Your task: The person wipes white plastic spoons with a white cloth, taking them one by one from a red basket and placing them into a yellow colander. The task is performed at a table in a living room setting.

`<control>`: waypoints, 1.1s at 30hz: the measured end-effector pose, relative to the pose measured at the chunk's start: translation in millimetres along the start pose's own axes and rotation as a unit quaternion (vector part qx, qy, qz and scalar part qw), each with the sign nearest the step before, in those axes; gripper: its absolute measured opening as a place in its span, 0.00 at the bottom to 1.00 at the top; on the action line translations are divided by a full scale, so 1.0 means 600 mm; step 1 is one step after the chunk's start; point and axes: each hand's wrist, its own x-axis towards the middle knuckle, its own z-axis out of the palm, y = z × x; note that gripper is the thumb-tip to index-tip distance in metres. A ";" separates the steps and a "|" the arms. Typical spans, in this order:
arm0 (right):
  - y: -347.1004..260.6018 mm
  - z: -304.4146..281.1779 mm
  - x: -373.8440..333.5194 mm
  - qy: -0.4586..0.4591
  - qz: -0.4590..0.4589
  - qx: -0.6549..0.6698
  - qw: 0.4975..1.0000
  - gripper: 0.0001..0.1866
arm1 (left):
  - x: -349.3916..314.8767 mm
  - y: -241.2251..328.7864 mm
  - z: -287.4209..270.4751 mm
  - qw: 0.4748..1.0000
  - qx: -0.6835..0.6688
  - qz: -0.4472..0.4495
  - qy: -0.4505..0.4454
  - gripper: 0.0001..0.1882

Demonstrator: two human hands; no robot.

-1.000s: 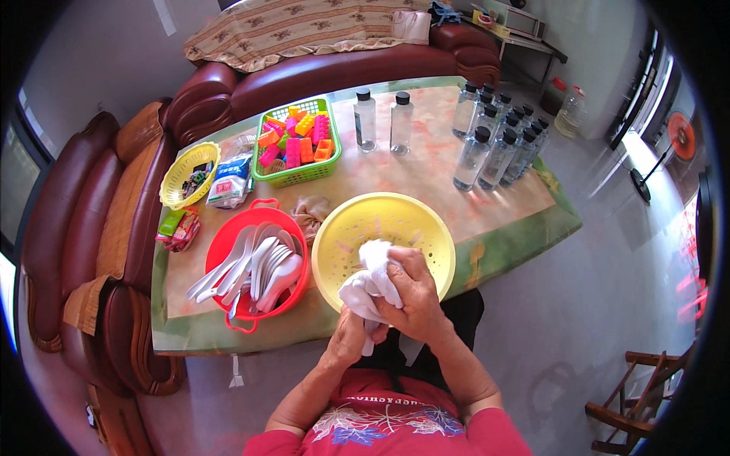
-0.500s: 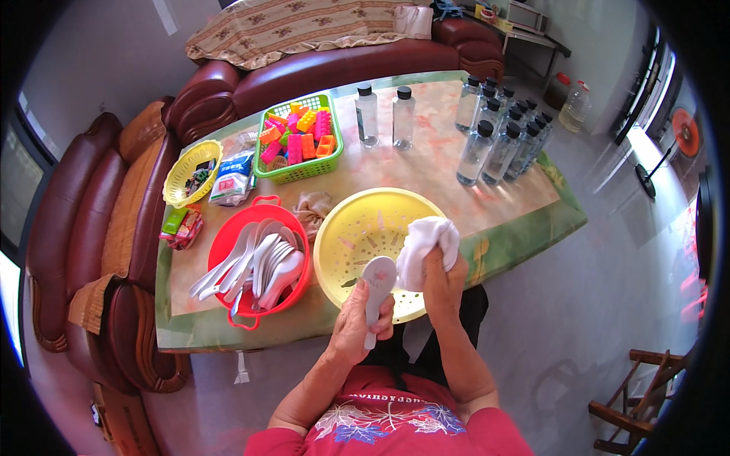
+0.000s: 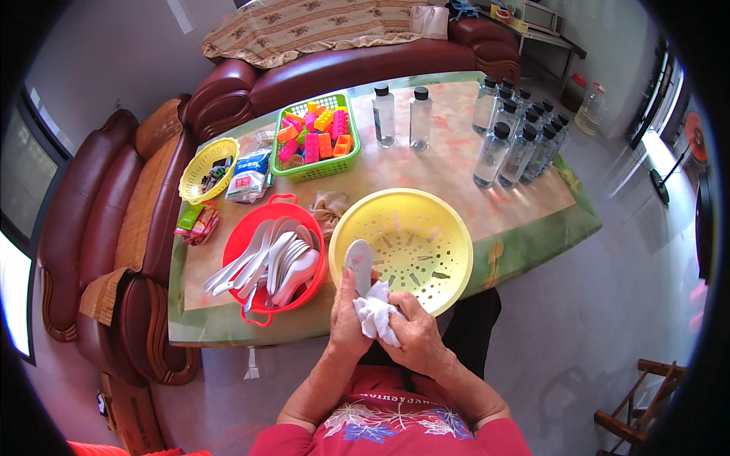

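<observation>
My left hand (image 3: 347,321) is closed around a white rice paddle (image 3: 359,262) with a faint printed pattern, its broad end pointing up. A crumpled white cloth (image 3: 374,310) is bunched in my right hand (image 3: 418,334) and pressed against the paddle's handle, which it mostly hides. Behind both hands, at the table's near edge, sits a yellow colander (image 3: 456,228) with a pierced bottom. To its left stands a red basket (image 3: 237,237) with handles, full of white spoons and paddles (image 3: 283,258).
A green basket (image 3: 315,169) of colourful building blocks stands farther back, beside a white-and-blue packet (image 3: 249,176) and a small yellow basket (image 3: 190,173). Two clear bottles (image 3: 420,121) with black caps stand mid-table; several more (image 3: 519,158) cluster at the right. A brown cloth (image 3: 328,211) lies between colander and red basket.
My right hand has brought the white cloth down and left onto the paddle's handle. My left hand has drawn the paddle slightly left. The whole view has shifted a little.
</observation>
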 end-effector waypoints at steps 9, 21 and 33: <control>0.025 0.027 0.023 -0.005 0.248 0.340 0.907 0.17 | -0.013 -0.024 0.011 0.992 0.088 0.088 -0.010 0.27; 0.010 0.029 0.024 -0.076 0.218 0.207 0.951 0.10 | -0.003 0.005 0.027 0.972 0.160 0.164 0.044 0.20; 0.061 -0.010 0.028 0.016 0.254 0.247 0.935 0.06 | 0.055 0.114 -0.054 0.760 0.520 0.373 0.113 0.12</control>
